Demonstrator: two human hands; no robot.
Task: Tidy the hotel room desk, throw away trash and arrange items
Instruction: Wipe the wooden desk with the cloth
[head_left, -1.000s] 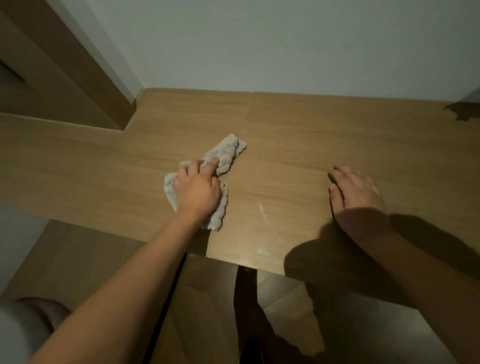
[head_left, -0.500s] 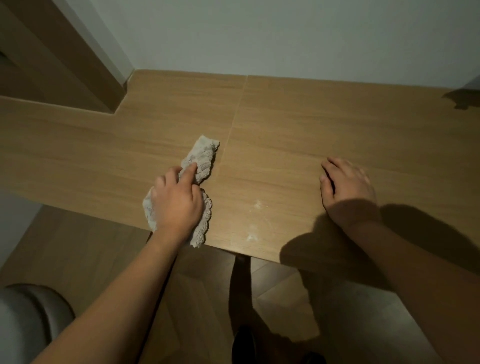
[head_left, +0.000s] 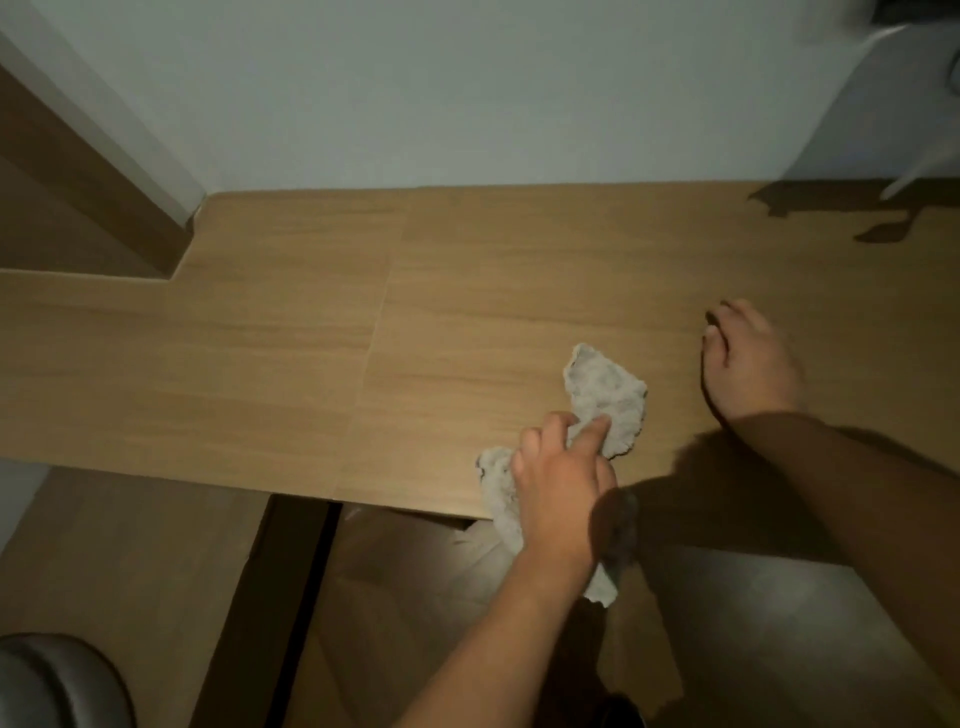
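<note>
Left hand (head_left: 558, 499) grasps a crumpled grey-white cloth (head_left: 605, 397), index finger stretched forward on top of it, the other fingers curled into the fabric. Grip: closed around the cloth. The cloth sits at the near edge of the wooden tabletop (head_left: 260, 338), right of the seam that runs front to back across the surface; its far part lies flat on the wood, its near part hangs over the edge below the wrist.

Right hand (head_left: 750, 364) lies palm down on the tabletop just right of the cloth, not touching it, fingers loosely bent with tips on the wood, holding nothing. Its forearm is in shadow and throws a dark patch over the tabletop edge.

The tabletop is L-shaped, stepping back at the left beside a dark wooden panel (head_left: 78, 171). Pale wall (head_left: 467, 88) behind. Far right corner: a blurred white object (head_left: 904, 104), can't tell what. Bottom left: a rounded dark seat (head_left: 57, 680), over wood-pattern floor (head_left: 130, 561).
</note>
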